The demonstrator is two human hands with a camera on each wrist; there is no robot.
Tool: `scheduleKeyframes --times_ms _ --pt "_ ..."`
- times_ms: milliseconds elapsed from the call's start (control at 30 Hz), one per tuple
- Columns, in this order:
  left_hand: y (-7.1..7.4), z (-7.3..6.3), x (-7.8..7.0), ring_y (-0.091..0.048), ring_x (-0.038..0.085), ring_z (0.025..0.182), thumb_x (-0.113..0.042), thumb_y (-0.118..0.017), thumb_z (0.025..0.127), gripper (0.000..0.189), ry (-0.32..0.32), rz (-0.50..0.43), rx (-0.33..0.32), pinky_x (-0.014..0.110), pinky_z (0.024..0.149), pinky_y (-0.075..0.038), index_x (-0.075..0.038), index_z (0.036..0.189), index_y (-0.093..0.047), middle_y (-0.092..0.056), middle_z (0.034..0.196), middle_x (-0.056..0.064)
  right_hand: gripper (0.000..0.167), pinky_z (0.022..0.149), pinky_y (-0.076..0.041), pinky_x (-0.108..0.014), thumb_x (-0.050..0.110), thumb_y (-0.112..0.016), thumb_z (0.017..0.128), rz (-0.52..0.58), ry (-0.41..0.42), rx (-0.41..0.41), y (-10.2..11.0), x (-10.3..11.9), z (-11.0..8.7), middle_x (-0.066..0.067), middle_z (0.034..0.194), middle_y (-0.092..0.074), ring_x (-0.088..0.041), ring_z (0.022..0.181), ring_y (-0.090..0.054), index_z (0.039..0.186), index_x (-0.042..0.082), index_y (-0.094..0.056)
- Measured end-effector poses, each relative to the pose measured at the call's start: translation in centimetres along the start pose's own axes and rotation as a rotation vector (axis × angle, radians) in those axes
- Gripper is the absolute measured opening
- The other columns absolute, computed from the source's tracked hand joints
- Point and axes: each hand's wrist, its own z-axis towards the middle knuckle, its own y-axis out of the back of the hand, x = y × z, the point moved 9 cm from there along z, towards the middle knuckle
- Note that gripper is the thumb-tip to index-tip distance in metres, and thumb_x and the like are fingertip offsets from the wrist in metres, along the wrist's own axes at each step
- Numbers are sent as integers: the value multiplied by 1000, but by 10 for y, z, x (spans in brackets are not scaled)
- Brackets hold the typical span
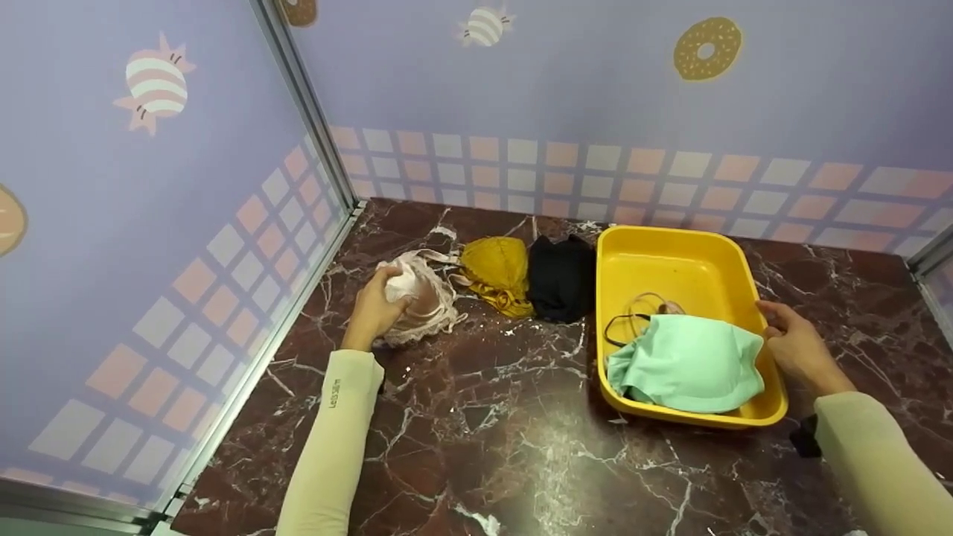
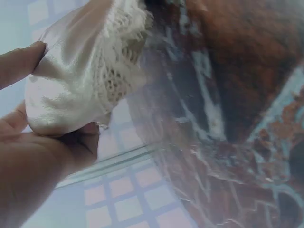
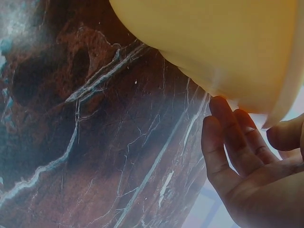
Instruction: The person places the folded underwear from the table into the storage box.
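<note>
My left hand [image 1: 378,309] grips a pale pink bra [image 1: 428,301] with lace trim, at the left of the table. Up close in the left wrist view, thumb and fingers pinch its satin cup [image 2: 61,90]. To its right lie a mustard-yellow bra [image 1: 495,268] and a black folded garment [image 1: 562,279], side by side. A yellow plastic bin [image 1: 670,242] stands at the right, holding a mint-green bra [image 1: 692,365] with thin straps beside it. Against the bin's right side, below the rim, rest the loosely bent fingers of my right hand [image 1: 804,350].
Dark red marbled table [image 1: 476,447] under everything. Purple printed panels [image 1: 521,89] close off the back and left side, joined by a metal corner post [image 1: 305,97]. The black garment lies close against the bin's left wall.
</note>
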Motion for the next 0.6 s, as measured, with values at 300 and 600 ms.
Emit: scheduleKeyframes --times_ms 300,600 --pt "5 -1 -44 -46 33 123 -2 -67 83 46 -144 -44 -35 44 103 -31 -3 126 -52 -55 129 17 57 96 -29 -63 -2 -32 93 -10 -7 4 0 -1 0 -35 142 -28 -49 122 -33 148 -2 -18" --pt "20 -7 -112 -55 24 99 3 -67 82 46 -340 -157 -141 37 84 -42 -3 125 -54 -59 122 14 55 94 -33 -59 0 -30 95 -42 -21 -14 1 -2 -2 -35 141 -29 -43 111 -39 149 2 -21"
